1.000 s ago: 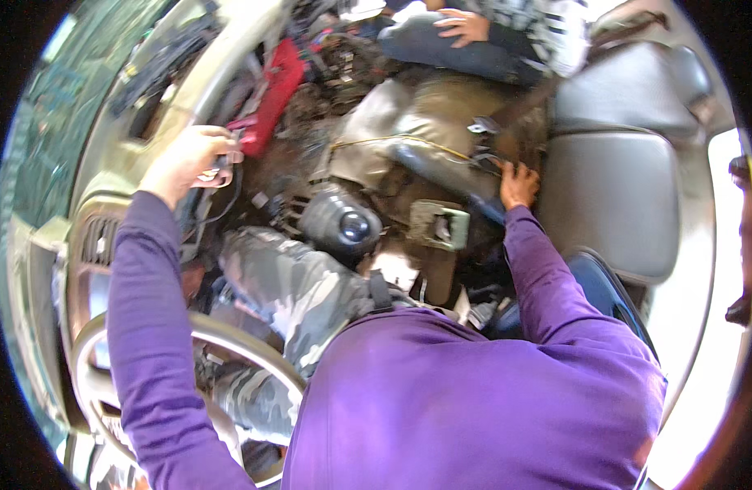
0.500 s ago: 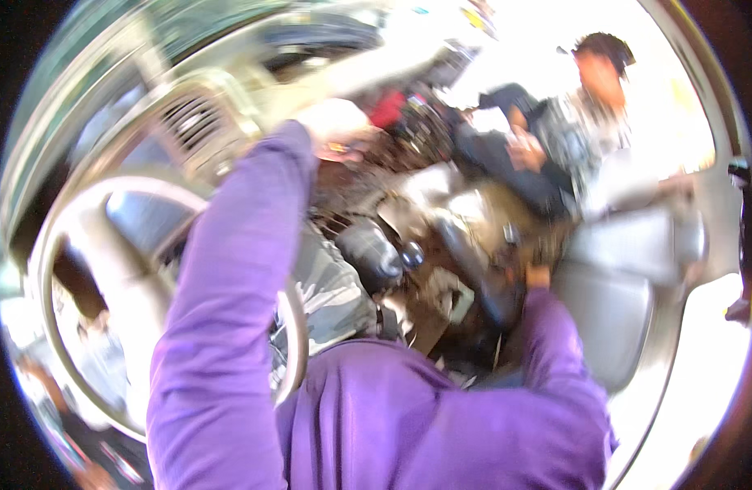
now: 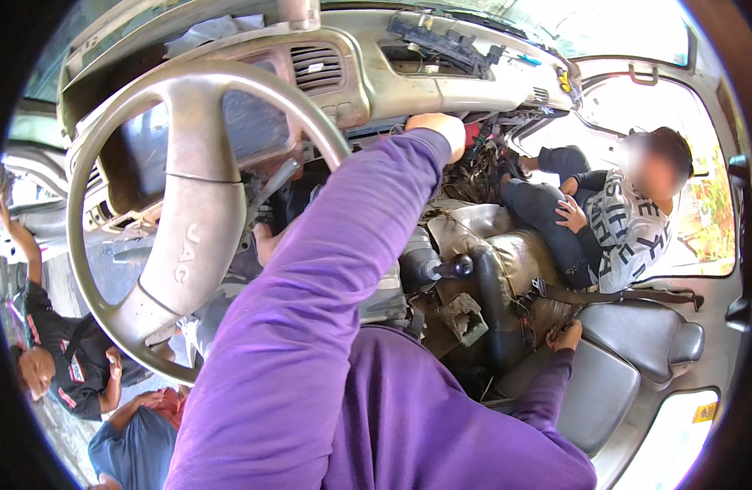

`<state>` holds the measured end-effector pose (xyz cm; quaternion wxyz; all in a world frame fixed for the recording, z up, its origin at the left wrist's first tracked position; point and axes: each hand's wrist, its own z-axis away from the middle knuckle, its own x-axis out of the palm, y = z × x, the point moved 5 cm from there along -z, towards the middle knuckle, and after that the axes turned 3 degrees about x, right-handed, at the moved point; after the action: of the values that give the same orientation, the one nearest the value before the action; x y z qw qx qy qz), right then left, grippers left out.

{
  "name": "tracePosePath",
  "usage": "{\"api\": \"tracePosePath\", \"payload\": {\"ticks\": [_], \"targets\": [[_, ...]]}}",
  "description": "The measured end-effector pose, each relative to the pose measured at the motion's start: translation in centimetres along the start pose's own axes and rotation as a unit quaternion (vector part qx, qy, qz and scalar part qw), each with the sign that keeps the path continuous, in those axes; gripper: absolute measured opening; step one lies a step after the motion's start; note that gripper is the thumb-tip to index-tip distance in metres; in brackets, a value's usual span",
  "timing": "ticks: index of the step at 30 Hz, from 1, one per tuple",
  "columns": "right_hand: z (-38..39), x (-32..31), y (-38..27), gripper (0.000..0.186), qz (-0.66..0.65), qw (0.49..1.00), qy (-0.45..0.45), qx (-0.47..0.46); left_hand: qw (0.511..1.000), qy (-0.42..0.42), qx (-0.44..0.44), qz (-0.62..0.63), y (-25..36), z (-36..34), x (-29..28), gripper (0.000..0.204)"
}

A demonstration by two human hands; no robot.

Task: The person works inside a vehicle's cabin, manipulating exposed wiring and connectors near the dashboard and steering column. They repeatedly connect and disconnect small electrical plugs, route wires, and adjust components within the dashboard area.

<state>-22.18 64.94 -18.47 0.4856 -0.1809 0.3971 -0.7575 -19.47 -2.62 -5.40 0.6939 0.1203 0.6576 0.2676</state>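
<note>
The setting is the worn cab of a vehicle, its beige plastic dashboard curving across the top of the frame with ribbed air vents and an opened panel of dark parts at upper centre. At the far left, outside the open door, two people stand on the ground: one in a black shirt, one in blue lower down. Filling the left half is the large, smooth beige steering wheel, a round rim with a broad flat spoke. The person's left hand, on a purple knit sleeve, reaches to upper centre under the dashboard's lower edge beside a tangle of wires; its fingers look curled, but what they grasp cannot be told. Below it, at centre, a round black gear knob stands by a dusty, creased cover. At lower right the right hand rests fingers-down at the edge of the grey padded seat, by a strap, gripping nothing visible. Upper right, another person in a grey printed shirt sits in the open doorway.
</note>
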Motion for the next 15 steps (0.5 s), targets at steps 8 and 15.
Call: {"api": "tracePosePath", "payload": {"ticks": [8,15], "targets": [[21.1,28.2,5.0,0.034,0.027,0.930,-0.354,-0.098,0.991,-0.013,-0.069,0.118,3.0,1.6,1.9,0.037],[24.8,43.4,6.8,0.019,-0.032,0.868,-0.494,-0.040,0.991,0.030,-0.067,0.110,3.1,4.2,0.4,0.030]]}}
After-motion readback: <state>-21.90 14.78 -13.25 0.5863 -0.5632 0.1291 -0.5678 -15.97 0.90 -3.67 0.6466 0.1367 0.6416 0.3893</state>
